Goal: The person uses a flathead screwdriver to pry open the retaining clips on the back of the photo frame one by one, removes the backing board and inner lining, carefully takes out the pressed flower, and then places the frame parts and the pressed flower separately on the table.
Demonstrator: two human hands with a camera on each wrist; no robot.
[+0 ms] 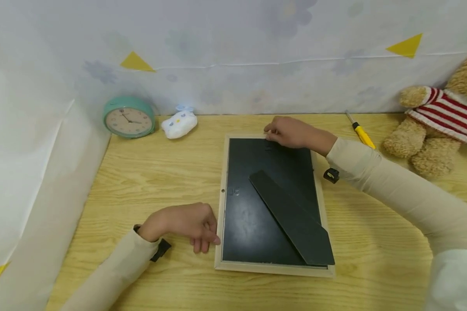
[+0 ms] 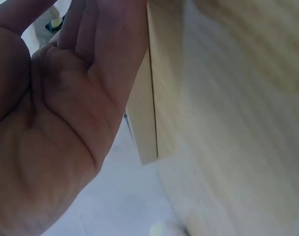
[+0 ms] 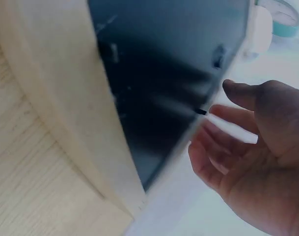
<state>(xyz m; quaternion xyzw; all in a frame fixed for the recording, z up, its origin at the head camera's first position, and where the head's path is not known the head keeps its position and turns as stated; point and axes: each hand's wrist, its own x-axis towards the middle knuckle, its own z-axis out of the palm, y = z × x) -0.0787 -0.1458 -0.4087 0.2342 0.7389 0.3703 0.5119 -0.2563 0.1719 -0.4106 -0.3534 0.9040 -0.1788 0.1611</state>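
A picture frame (image 1: 275,270) with a pale wood border lies face down, its black backing (image 1: 245,220) showing. A black stand leg (image 1: 292,220) slants across the backing. Beside the frame's lower left edge is my left hand (image 1: 190,224), fingers bent downward and one fingertip touching the border. The left wrist view shows its palm (image 2: 66,113) alongside the border. My right hand (image 1: 292,131) is at the frame's top edge. In the right wrist view, its thumb (image 3: 240,93) stands apart from the index finger, whose tip is close to a small dark tab (image 3: 201,112).
A teal clock (image 1: 129,116) and a small white plush toy (image 1: 180,124) stand at the back left. At the back right lie a yellow-handled screwdriver (image 1: 363,133) and a teddy bear (image 1: 443,116) in a striped sweater. A patterned sheet (image 1: 233,82) hangs behind the table.
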